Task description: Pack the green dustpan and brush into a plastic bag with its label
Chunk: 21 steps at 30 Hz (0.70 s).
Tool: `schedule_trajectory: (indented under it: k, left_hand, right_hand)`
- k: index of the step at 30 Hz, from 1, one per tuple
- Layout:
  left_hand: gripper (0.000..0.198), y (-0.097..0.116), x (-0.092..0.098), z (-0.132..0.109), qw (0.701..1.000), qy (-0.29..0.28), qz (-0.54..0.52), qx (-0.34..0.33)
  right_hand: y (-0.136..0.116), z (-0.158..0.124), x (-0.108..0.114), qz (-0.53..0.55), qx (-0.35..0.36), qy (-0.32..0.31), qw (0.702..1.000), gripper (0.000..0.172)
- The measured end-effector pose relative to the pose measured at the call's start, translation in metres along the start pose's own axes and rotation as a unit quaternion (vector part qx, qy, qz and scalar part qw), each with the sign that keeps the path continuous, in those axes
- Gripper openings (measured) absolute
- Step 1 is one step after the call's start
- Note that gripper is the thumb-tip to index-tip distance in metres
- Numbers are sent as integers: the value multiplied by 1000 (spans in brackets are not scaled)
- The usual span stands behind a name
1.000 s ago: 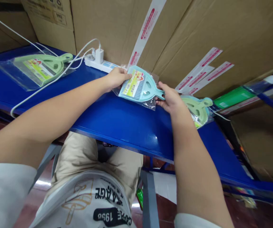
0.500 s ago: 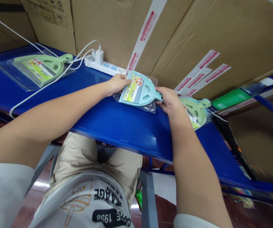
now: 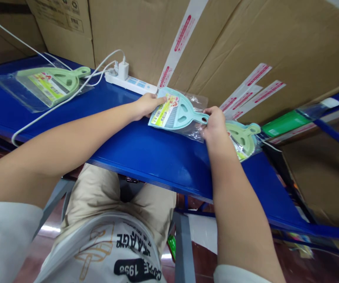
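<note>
A light blue dustpan (image 3: 184, 118) with a small brush and a yellow-green label lies tilted over the blue table, partly inside a clear plastic bag (image 3: 197, 133). My left hand (image 3: 148, 106) is closed on the dustpan's wide left end, thumb on top near the label. At the handle end, my right hand (image 3: 215, 122) is closed on the bag's edge; its fingertips are partly hidden. Just beyond my right wrist sit more bagged dustpans, a green one (image 3: 244, 137) on top with light blue showing beneath.
On the left of the blue table (image 3: 146, 157) lies another bagged green dustpan (image 3: 69, 80), with a white cable (image 3: 57, 103) crossing it. A white power strip (image 3: 131, 83) stands against the cardboard boxes (image 3: 134, 35) behind. A green package (image 3: 287, 122) is at the right.
My right hand has shifted slightly right, drawing the bag with it, so more loose plastic extends past the handle. The dustpan and my left hand have barely moved.
</note>
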<state>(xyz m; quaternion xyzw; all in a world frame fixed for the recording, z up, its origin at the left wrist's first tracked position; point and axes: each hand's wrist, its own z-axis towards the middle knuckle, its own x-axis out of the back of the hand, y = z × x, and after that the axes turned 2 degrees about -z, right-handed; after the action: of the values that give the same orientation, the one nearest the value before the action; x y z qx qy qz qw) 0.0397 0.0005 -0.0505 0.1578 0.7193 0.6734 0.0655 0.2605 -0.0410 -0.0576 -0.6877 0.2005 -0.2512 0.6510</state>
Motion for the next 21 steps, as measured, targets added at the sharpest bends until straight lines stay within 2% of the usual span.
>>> schedule_trajectory:
  k: [4,7,10,12,15,18,21]
  left_hand:
    - [12,2,0,0,1000,-10,-23,-13]
    - [11,6,10,5,999,17,-40,-26]
    - [4,15,31,11,997,72,-30,-28]
    - [11,23,46,14,991,128,-29,-20]
    - [6,36,64,16,967,228,-107,-46]
    - [11,43,70,17,944,250,-191,-98]
    - [19,42,66,17,939,242,-209,-124]
  right_hand:
    - [-4,0,2,20,-23,6,1000,28]
    - [-10,5,13,-5,-21,-8,1000,31]
    - [-14,6,24,-54,-22,23,998,27]
    - [-13,4,25,-87,-37,72,993,20]
    - [-8,-2,20,-131,-45,115,984,17]
    - [-5,-5,18,-200,-15,124,972,21]
    - [-8,-6,22,-289,91,177,937,23]
